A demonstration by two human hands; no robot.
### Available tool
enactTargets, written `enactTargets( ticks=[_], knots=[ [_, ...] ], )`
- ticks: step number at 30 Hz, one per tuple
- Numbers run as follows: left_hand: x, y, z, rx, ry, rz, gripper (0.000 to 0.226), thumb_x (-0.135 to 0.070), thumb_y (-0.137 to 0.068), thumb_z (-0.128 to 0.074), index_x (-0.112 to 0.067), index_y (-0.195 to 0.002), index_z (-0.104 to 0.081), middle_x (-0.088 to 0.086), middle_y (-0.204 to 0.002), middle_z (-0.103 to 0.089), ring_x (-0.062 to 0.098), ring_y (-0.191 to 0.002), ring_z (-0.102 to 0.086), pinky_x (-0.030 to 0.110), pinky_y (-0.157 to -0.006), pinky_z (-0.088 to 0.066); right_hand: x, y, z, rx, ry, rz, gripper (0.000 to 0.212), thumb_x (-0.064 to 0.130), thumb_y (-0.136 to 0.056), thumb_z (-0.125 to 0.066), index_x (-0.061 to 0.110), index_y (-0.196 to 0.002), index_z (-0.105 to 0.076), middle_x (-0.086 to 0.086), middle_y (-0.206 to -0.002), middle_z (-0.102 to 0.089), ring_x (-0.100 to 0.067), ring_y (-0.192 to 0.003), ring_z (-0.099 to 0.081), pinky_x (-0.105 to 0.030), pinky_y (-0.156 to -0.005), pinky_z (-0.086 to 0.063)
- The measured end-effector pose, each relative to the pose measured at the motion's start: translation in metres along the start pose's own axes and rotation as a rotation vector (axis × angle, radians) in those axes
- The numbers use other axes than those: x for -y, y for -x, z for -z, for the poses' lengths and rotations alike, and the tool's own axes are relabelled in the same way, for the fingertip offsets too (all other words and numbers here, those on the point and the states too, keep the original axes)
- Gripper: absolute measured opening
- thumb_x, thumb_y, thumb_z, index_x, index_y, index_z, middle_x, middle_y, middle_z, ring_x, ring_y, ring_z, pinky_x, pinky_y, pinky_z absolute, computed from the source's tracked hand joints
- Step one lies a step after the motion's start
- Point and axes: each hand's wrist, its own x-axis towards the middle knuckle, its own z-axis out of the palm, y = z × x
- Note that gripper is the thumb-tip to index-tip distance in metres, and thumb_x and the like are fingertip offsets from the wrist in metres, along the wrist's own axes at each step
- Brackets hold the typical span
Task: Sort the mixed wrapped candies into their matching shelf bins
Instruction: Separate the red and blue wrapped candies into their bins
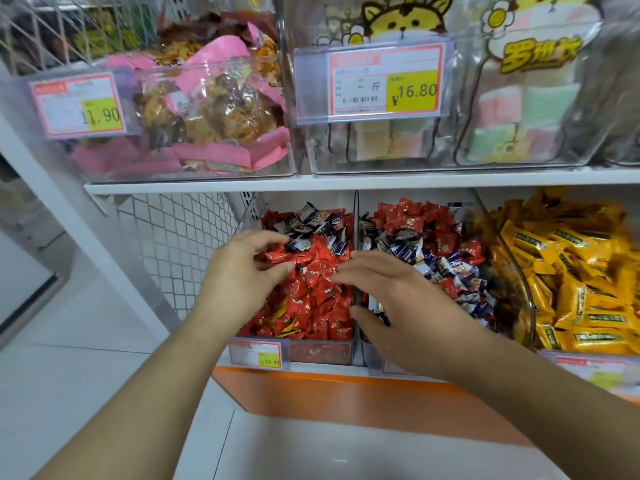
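On the lower shelf a clear left bin (322,351) holds mostly red wrapped candies (311,299), with several dark blue and white candies (311,226) piled at its back. The middle bin (372,355) holds blue and white candies (446,268) mixed with red ones (415,213). My left hand (242,271) hovers over the left bin, fingers loosely curved, its fingertips at the red candies. My right hand (391,296) reaches across the divider between the two bins, fingers stretched out flat over the red candies. Neither hand plainly holds a candy.
A right bin (540,351) is full of yellow wrapped bars (571,271). The upper shelf (311,183) carries clear bins of pink-bagged snacks (214,109) and pastel sweets (502,109) with price tags. White wire mesh (180,237) closes the left side. An orange base (346,396) runs below.
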Motion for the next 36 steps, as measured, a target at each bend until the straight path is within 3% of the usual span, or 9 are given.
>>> enactTargets(
  ticks=[2, 5, 7, 9, 13, 17, 22, 27, 36],
  knots=[
    [0.003, 0.003, 0.001, 0.062, -0.065, -0.084, 0.048, -0.029, -0.083, -0.085, -0.041, -0.126, -0.068, -0.026, -0.128, -0.058, -0.002, -0.116, -0.058, 0.031, -0.107, -0.049, 0.0, 0.0, 0.0, 0.001, 0.002, 0.003, 0.045, 0.026, -0.102, -0.06, 0.03, -0.146, -0.054, 0.016, -0.151, -0.048, -0.001, -0.15, -0.025, -0.029, -0.127, -0.02],
    [0.005, 0.01, 0.003, 0.131, -0.144, -0.162, 0.05, -0.029, -0.082, -0.085, -0.04, -0.128, -0.068, -0.029, -0.133, -0.054, -0.005, -0.124, -0.05, 0.029, -0.112, -0.043, 0.001, 0.0, 0.002, 0.005, 0.001, 0.004, 0.045, 0.025, -0.102, -0.06, 0.029, -0.147, -0.054, 0.016, -0.152, -0.048, -0.001, -0.149, -0.025, -0.023, -0.125, -0.015],
    [0.003, 0.014, 0.007, 0.14, -0.191, -0.202, 0.047, -0.026, -0.08, -0.087, -0.041, -0.122, -0.071, -0.028, -0.128, -0.057, -0.008, -0.119, -0.051, 0.02, -0.106, -0.041, 0.001, -0.001, 0.003, 0.011, 0.002, 0.004, 0.046, 0.025, -0.102, -0.06, 0.029, -0.147, -0.053, 0.016, -0.152, -0.047, -0.001, -0.149, -0.025, -0.02, -0.125, -0.013],
    [-0.004, 0.019, 0.01, 0.192, -0.211, -0.188, 0.039, -0.022, -0.08, -0.087, -0.041, -0.112, -0.074, -0.023, -0.112, -0.065, -0.006, -0.104, -0.057, 0.011, -0.091, -0.043, 0.001, -0.002, 0.002, 0.015, 0.006, 0.002, 0.047, 0.026, -0.102, -0.06, 0.029, -0.148, -0.053, 0.016, -0.152, -0.046, -0.001, -0.149, -0.024, -0.021, -0.125, -0.013],
    [-0.011, 0.025, 0.008, 0.433, -0.208, -0.042, 0.023, -0.013, -0.081, -0.085, -0.034, -0.091, -0.079, -0.017, -0.081, -0.073, -0.001, -0.076, -0.068, 0.015, -0.074, -0.055, 0.0, -0.001, 0.003, 0.027, 0.011, -0.006, 0.049, 0.025, -0.101, -0.06, 0.03, -0.149, -0.051, 0.016, -0.154, -0.045, 0.0, -0.149, -0.022, -0.015, -0.122, -0.007],
    [-0.003, 0.021, 0.003, 0.515, -0.311, 0.078, 0.019, -0.015, -0.079, -0.087, -0.031, -0.085, -0.08, -0.019, -0.076, -0.074, -0.008, -0.072, -0.068, 0.011, -0.073, -0.054, 0.002, 0.001, 0.005, 0.033, 0.005, -0.026, 0.052, 0.025, -0.102, -0.059, 0.031, -0.152, -0.046, 0.016, -0.157, -0.041, 0.0, -0.151, -0.019, -0.023, -0.127, -0.012],
    [0.001, 0.014, 0.005, 0.555, -0.316, 0.164, 0.016, -0.021, -0.074, -0.092, -0.031, -0.079, -0.08, -0.02, -0.075, -0.074, -0.006, -0.073, -0.069, 0.018, -0.076, -0.058, 0.002, 0.001, 0.006, 0.051, 0.007, -0.043, 0.052, 0.025, -0.103, -0.056, 0.032, -0.154, -0.043, 0.017, -0.159, -0.038, 0.0, -0.152, -0.016, -0.025, -0.127, -0.011],
    [0.002, 0.012, -0.001, 0.596, -0.265, 0.228, 0.025, -0.006, -0.076, -0.088, -0.026, -0.09, -0.081, -0.014, -0.08, -0.077, -0.002, -0.077, -0.072, 0.023, -0.083, -0.06, 0.001, -0.001, 0.005, 0.058, 0.013, -0.049, 0.053, 0.025, -0.103, -0.057, 0.032, -0.154, -0.042, 0.017, -0.16, -0.037, 0.0, -0.153, -0.015, -0.032, -0.129, -0.015],
    [0.009, 0.006, -0.005, 0.702, -0.239, 0.241, 0.024, -0.004, -0.081, -0.084, -0.025, -0.09, -0.08, -0.009, -0.086, -0.078, 0.004, -0.081, -0.074, 0.033, -0.087, -0.062, 0.002, 0.0, 0.005, 0.052, 0.015, -0.041, 0.053, 0.025, -0.103, -0.056, 0.033, -0.153, -0.043, 0.018, -0.159, -0.038, 0.002, -0.152, -0.015, -0.027, -0.128, -0.014]
  ],
)
